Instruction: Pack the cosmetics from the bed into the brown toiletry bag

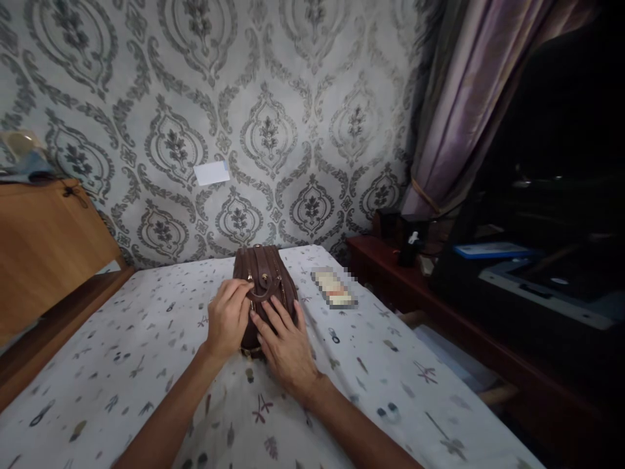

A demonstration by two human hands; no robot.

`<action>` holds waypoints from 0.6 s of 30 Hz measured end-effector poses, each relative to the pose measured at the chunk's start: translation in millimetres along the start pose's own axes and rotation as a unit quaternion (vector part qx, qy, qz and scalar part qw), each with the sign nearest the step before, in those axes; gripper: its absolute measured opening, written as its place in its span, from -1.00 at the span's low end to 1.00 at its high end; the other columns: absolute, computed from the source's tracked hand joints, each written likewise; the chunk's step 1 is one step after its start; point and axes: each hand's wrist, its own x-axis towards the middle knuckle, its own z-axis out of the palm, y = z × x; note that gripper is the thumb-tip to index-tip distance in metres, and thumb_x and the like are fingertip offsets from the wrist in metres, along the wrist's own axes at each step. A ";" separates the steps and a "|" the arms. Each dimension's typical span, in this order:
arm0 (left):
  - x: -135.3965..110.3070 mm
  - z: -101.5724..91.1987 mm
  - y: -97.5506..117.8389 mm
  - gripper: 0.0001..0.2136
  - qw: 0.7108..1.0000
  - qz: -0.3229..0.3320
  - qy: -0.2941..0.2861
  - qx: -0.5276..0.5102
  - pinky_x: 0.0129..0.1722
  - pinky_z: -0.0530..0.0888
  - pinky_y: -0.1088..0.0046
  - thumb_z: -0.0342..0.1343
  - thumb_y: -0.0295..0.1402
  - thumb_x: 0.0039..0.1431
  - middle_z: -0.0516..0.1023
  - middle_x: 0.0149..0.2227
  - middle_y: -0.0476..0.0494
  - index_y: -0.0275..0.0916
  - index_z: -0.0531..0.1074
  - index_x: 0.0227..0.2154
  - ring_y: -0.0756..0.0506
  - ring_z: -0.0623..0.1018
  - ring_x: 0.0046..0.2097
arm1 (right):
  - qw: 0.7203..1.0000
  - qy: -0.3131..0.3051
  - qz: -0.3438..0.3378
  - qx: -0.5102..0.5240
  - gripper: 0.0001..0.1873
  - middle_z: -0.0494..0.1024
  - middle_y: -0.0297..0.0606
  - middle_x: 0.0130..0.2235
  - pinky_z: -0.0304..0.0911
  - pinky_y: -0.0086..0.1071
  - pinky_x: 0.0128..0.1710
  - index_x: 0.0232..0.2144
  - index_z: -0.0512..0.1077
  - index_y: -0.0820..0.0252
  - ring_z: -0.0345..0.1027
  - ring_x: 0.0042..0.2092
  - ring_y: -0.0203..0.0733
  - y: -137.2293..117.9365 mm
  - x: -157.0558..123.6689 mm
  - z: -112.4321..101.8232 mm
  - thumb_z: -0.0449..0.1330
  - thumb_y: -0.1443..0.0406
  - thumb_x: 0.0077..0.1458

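A dark brown handbag (pixel 263 260) with zippers and a looped handle lies on the patterned white sheet (pixel 146 339). My left hand (pixel 228 318) is at the bag's left side, fingers pinched together at its top by the zipper and handle. Whether the zipper pull or the handle is in that pinch, I cannot tell. Flat on the near part of the bag rests my right hand (pixel 288 352), its fingers spread and pressing on the leather. Both hands cover much of the bag's near end.
Right of the bag lies a blurred, pale flat item (pixel 334 288). A wooden headboard (pixel 53 241) borders the left side. Along the right runs a dark red shelf (pixel 381 264) holding a small bottle (pixel 410 251), below a purple curtain (pixel 463 111). Patterned wallpaper (pixel 268 130) rises behind.
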 end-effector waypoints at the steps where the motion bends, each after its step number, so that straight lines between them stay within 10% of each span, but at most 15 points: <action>1: -0.6 -0.6 0.7 -0.77 1.000 0.004 0.002 0.002 -0.09 0.49 0.28 -0.07 -0.54 0.31 0.55 -0.20 -0.19 -0.26 0.47 -0.14 -0.16 0.51 -0.10 | 1.000 0.000 0.000 0.000 -0.63 0.48 -0.14 0.16 -0.35 0.04 0.34 0.13 0.42 0.09 0.12 0.30 -0.04 -0.1 0.1 -0.2 0.08 0.26 0.30; 18: -9.4 -3.5 9.1 -0.77 0.998 0.051 0.000 0.021 -0.11 0.52 0.23 -0.07 -0.56 0.30 0.52 -0.22 -0.21 -0.26 0.45 -0.11 -0.17 0.48 -0.10 | 1.000 -0.010 0.009 0.010 -0.57 0.48 -0.11 0.14 -0.28 0.07 0.35 0.17 0.36 0.14 0.14 0.28 -0.02 -0.3 -1.6 1.2 0.10 0.27 0.27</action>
